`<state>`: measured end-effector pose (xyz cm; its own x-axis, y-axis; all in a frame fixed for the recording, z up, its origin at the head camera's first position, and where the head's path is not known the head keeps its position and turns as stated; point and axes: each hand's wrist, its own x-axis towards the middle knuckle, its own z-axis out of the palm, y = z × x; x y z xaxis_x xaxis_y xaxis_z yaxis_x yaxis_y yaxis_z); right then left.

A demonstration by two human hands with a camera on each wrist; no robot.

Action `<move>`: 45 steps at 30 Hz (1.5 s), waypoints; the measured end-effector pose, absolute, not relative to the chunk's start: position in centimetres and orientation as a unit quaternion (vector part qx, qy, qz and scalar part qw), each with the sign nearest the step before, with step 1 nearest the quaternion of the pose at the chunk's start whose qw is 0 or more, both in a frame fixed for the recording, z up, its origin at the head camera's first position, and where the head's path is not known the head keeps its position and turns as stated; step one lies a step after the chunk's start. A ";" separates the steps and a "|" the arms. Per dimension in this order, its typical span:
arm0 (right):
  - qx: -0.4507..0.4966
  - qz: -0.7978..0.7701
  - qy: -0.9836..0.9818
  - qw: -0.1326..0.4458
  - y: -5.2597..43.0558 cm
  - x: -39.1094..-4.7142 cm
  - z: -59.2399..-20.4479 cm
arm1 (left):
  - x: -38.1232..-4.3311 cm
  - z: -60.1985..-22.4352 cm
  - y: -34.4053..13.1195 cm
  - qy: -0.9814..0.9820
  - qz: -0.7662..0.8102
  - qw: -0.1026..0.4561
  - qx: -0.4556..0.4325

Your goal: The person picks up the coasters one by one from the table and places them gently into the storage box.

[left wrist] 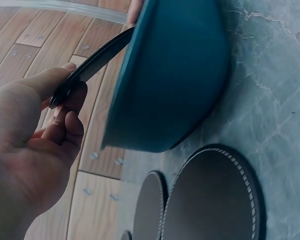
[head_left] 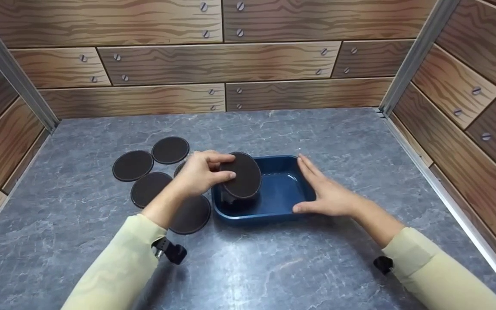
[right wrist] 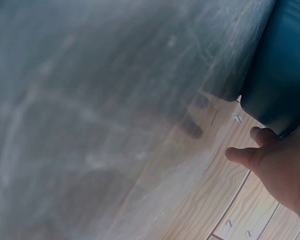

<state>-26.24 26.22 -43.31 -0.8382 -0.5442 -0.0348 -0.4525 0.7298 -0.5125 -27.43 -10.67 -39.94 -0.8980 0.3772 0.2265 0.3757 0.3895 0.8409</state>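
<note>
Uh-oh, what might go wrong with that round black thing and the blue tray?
The left hand pinches the round black coaster near one edge, so it might slip or twist.

The coaster is tilted above one side of the blue tray, so it might bump the rim.

The left arm passes above other coasters lying beside the tray, so a dip might nudge them.

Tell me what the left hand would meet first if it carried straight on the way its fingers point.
Probably the right wall of the blue tray, where the right hand rests, with the held black coaster leading across the opening. Height is unclear, so it might pass over that rim.
</note>
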 end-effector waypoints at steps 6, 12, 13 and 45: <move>-0.271 -0.255 0.923 0.094 26.1 -26.1 -43.5 | -27.5 -40.7 -9.3 0.842 0.487 0.014 0.231; -0.279 -0.257 0.921 0.089 26.0 -26.0 -43.7 | -27.4 -41.2 -7.9 0.848 0.472 0.046 0.235; -0.279 -0.257 0.921 0.090 26.0 -26.0 -43.7 | -27.5 -41.3 -7.7 0.851 0.466 0.050 0.237; -0.273 -0.252 0.924 0.091 26.3 -26.3 -43.3 | -27.1 -41.8 -5.3 0.947 0.164 -0.018 0.275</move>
